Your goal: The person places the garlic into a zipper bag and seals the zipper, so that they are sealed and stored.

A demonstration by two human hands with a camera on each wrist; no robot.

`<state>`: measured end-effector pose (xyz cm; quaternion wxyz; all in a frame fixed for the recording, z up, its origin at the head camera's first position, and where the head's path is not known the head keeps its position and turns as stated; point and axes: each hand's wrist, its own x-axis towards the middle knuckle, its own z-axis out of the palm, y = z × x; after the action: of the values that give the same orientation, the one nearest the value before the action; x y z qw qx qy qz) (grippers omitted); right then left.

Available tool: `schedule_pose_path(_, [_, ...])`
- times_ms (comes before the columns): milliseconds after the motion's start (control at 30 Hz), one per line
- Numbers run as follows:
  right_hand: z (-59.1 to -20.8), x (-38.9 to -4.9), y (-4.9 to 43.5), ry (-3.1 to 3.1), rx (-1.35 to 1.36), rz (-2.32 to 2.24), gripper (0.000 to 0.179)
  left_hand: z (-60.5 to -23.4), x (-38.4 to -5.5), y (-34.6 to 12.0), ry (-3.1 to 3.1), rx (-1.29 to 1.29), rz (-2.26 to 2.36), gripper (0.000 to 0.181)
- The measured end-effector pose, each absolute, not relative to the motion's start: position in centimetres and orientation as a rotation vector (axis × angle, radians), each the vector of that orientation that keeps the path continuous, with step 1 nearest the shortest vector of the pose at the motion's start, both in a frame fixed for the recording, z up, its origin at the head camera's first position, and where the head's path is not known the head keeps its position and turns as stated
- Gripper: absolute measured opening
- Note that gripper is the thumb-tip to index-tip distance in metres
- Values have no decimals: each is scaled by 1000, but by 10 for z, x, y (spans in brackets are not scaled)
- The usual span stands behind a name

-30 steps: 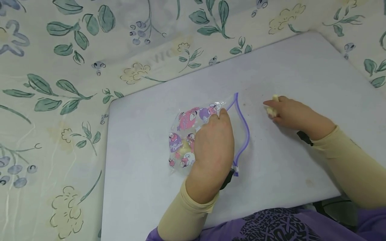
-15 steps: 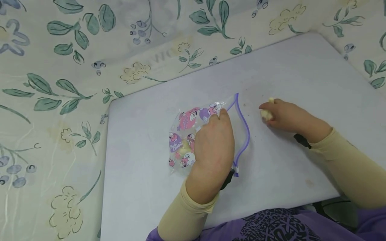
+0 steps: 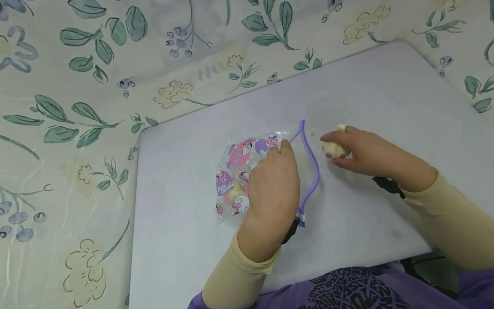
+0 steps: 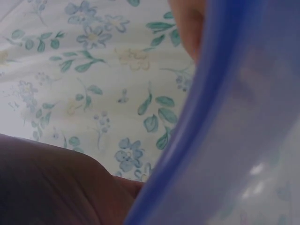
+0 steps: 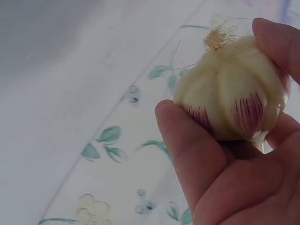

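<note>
My left hand [image 3: 273,189] grips a clear zip bag [image 3: 240,155] near its mouth. Pink and purple cartoon prints cover the bag, which lies on the table; something pale yellow shows through its wall. The bag's purple zip edge [image 3: 317,167] bows apart towards the right, and it crosses the left wrist view close up. To the right of that mouth, my right hand [image 3: 372,150] holds a garlic bulb [image 5: 229,89] between thumb and fingers. The bulb is cream with purple streaks, and dry roots stick out at one end. My left fingertips are mostly hidden.
A white table [image 3: 173,171] carries the bag, with small specks and a faint stain near the right front. Floral-patterned sheeting [image 3: 77,128] surrounds its far and left sides. A purple shirt [image 3: 308,292] borders the near edge.
My right hand has come left towards the bag's mouth with the garlic bulb, and more of the bulb now shows. My left hand and the bag have stayed in place.
</note>
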<state>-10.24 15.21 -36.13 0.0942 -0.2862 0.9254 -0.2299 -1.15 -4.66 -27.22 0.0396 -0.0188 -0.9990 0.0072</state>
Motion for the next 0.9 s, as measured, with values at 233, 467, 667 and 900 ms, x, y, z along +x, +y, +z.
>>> schedule_pose_path(233, [-334,-82,147,2747,-997,-823,58,-272,-11,-46,-3052,-52,23,41])
schedule_pose_path(467, [-327,-66,140,2705,-1248,-877,58,-272,-10,-46,-3046,-47,53,41])
schedule_pose_path(667, [-328,-59,127,2613,-1394,-863,55,-271,-9,-46,-3053,-38,34,44])
schedule_pose_path(900, [-332,-57,111,2563,-1469,-812,49,-269,-8,-46,-3086,-49,18,50])
